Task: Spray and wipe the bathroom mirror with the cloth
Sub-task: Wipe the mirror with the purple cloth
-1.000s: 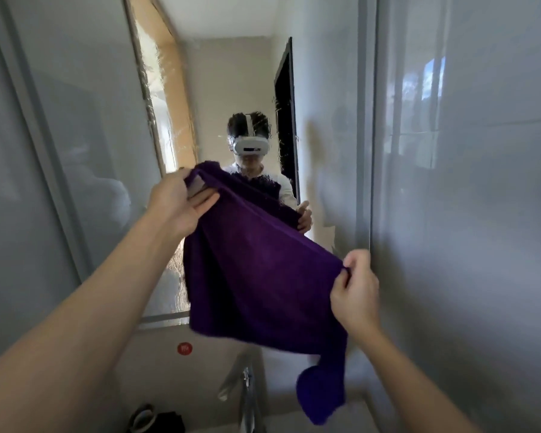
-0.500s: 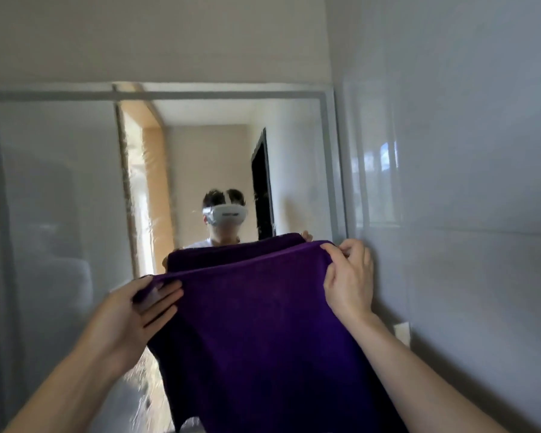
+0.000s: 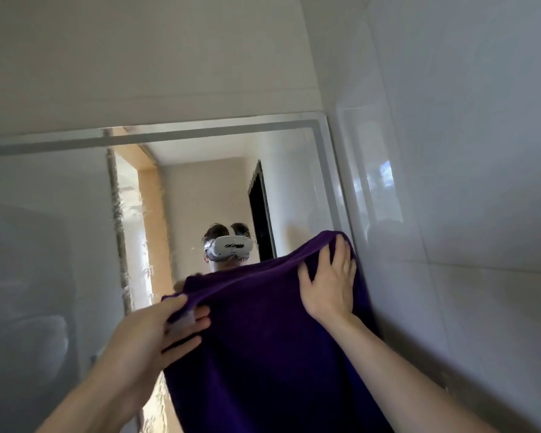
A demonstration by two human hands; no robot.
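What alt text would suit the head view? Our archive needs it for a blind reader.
A person spreads a purple cloth against the bathroom mirror: the right hand presses it flat near the mirror's right frame, and the left hand grips its top edge. Grey wall tiles stand to the right.

Both bare forearms raised forward and upward. Left hand [image 3: 156, 331] lower, thumb on top, fingers curled beneath, purple cloth [image 3: 263, 354] edge pinched between them. Right hand [image 3: 330, 282] higher, near right edge, fingers spread and straight, palm laid flat against cloth. Hands held well apart.
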